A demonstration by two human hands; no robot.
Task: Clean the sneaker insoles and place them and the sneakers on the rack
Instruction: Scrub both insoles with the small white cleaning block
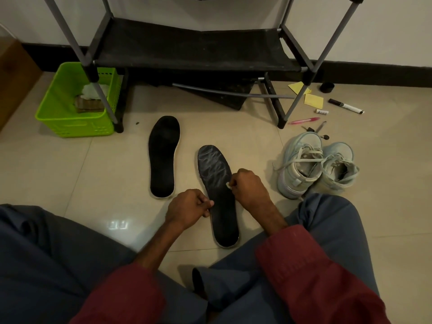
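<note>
Streaked insole (215, 174) lies toe toward rack (187, 47) — left fingers (208, 204) pinch its edge, right fingers (234, 182) pinch a white wad (228, 185).

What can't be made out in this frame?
Head view, all:
White scrap in the right hand: curled fingers hide most of it.
Rack, upper part: cut off by the top edge.
Contents of the green basket: a rack pole crosses them, too dim.
Small dark bits beside the pink pen: too small.

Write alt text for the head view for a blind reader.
A seated person's right hand holds a small white wad against a black insole on the floor while the left hand pinches its edge. A second insole, pale sneakers and a black rack lie beyond.
</note>
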